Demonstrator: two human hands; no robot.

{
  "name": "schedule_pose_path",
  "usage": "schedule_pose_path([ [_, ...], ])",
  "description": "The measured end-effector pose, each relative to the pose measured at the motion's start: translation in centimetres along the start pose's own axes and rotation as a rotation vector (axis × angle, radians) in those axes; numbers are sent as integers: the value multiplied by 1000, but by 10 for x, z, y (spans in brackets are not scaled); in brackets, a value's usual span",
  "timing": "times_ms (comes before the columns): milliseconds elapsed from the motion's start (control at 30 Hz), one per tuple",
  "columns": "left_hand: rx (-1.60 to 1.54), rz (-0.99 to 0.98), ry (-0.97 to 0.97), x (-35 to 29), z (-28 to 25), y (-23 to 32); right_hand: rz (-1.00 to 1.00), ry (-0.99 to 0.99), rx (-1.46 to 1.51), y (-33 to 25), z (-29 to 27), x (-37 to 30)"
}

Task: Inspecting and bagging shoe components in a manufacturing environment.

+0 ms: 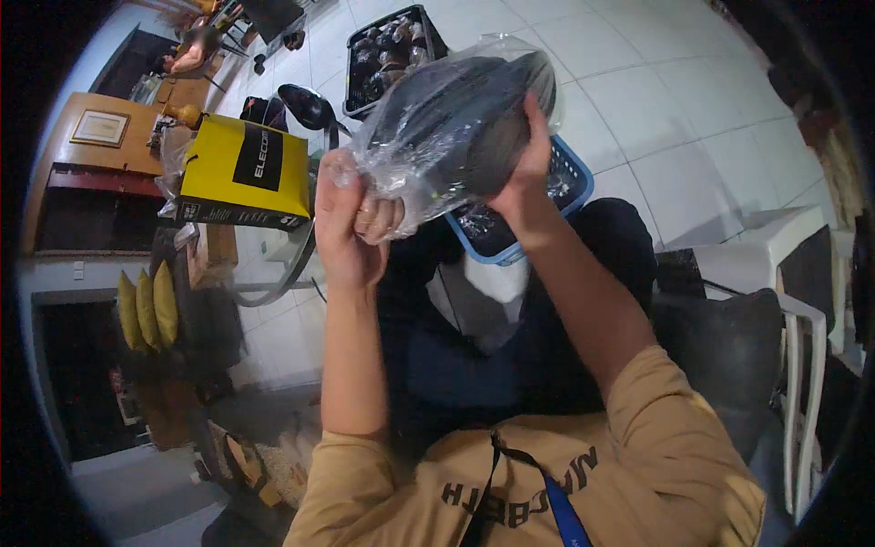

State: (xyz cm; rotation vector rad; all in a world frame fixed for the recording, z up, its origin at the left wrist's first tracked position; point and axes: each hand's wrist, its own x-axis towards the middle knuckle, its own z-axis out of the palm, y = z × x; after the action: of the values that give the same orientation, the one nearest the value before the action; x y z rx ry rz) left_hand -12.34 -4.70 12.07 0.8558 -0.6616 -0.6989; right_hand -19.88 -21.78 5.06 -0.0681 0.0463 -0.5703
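A clear plastic bag (428, 128) is held up in front of me. Inside it is a bulky dark grey item (483, 114) with long rounded shapes; its kind is hard to make out through the glossy film. My left hand (357, 210) is closed around the bag's gathered near-left end, with crumpled film between the fingers. On the right side, my right hand (524, 173) grips the bag's fuller part, thumb up along its side and the other fingers hidden behind it. Partly beneath the bag and right hand, a blue basket (572, 178) contains dark items in shiny wrapping.
Beyond the bag, a black basket (428, 27) of wrapped dark items stands on white floor tiles (656, 100). At left are a yellow box (296, 169) and a black lamp-like head (306, 107) on a curved stem. A chair (720, 356) stands right; a person (193, 53) sits far left.
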Motion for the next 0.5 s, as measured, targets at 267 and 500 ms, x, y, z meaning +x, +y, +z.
schedule_pose_path([
  [267, 598, -220, 2, -29, -3, 12, -193, 41, -89, -23, 6, -1],
  [500, 768, 168, 284, -18, -30, 33, -269, -10, -266, -24, -4, -4],
])
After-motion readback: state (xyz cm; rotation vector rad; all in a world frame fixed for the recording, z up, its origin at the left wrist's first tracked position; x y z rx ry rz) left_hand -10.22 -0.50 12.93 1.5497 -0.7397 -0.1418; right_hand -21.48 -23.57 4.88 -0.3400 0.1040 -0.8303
